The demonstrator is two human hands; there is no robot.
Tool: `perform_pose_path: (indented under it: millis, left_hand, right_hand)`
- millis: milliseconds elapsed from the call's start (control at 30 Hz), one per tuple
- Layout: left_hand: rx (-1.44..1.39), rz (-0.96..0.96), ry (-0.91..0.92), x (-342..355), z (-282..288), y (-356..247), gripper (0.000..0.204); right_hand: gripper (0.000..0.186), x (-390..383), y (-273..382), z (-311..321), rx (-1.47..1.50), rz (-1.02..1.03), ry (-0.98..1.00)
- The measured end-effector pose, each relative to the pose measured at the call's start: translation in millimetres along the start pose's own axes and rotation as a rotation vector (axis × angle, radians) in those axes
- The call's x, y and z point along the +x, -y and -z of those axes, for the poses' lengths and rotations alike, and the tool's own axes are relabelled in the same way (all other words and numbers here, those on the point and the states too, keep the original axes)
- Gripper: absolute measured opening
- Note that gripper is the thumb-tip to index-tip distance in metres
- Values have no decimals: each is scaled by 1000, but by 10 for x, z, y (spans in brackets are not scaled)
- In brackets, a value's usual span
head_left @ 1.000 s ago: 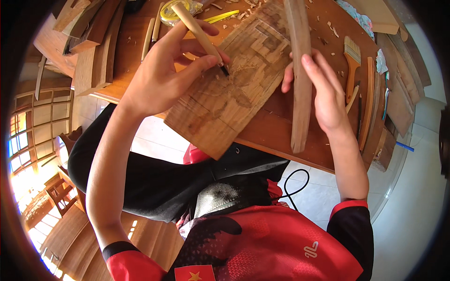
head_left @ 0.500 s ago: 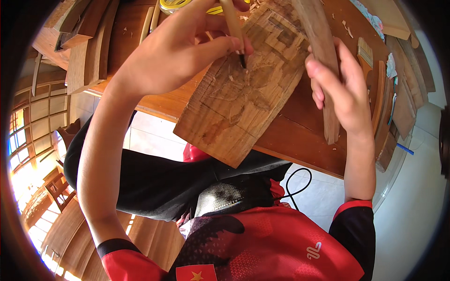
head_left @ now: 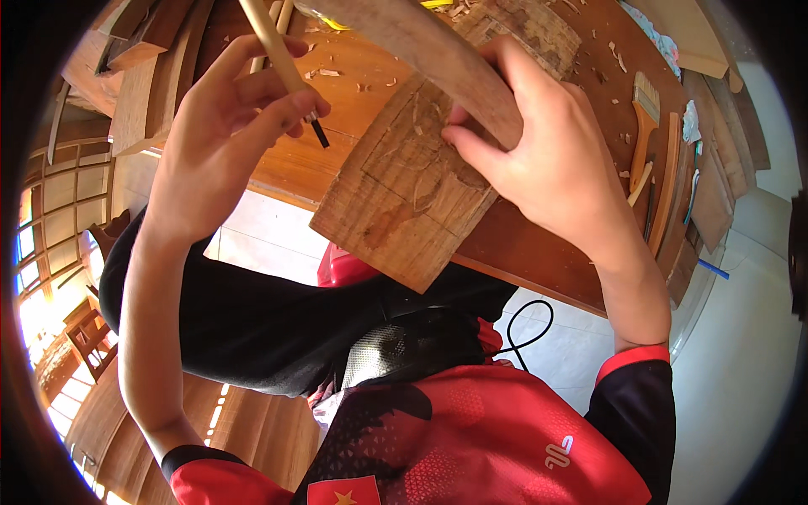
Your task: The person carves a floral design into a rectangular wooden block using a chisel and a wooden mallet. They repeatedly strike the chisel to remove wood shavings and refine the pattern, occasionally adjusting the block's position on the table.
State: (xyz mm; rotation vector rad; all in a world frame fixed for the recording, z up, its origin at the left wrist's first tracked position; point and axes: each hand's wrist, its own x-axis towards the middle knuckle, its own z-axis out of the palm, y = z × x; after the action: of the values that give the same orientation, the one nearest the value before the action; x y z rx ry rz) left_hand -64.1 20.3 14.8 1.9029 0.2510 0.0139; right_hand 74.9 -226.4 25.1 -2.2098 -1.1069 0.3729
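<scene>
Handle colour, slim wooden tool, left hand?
Slim round wooden handle: pale tan; shows best in head view.

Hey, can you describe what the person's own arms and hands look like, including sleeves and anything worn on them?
The left hand and right hand are bare, with no gloves, rings or watch showing. Both sleeves are short: the left sleeve is red with a black hem band, the right sleeve black with a red one.
</scene>
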Motion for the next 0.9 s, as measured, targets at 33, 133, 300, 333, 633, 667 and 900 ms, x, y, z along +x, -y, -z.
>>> perform_pose_path:
  millis: [33, 133, 300, 333, 633, 667, 900]
  left_hand:
    - [-11, 4, -25, -51, -12, 3, 42]
    - [-79, -40, -20, -152, -79, -59, 45]
    - [-86, -159, 16, -52, -266, -108, 45]
    - [-44, -192, 17, 0, -299, -111, 46]
    - [377, -503, -235, 47, -700, -60, 16]
    - [461, -614, -254, 33, -689, -52, 17]
    - [603, -805, -285, -118, -888, -11, 31]
  right_hand:
    - [34, 23, 15, -2, -13, -39, 14]
    - [30, 43, -31, -57, -140, 25, -119]
    - [32, 42, -195, -26, 67, 65, -198]
    - [31, 10, -201, 15, 115, 42, -197]
    - [22, -388, -301, 195, 459, -151, -168]
    - [21, -422, -313, 207, 477, -160, -163]
    - [20, -605, -352, 256, 553, -200, -150]
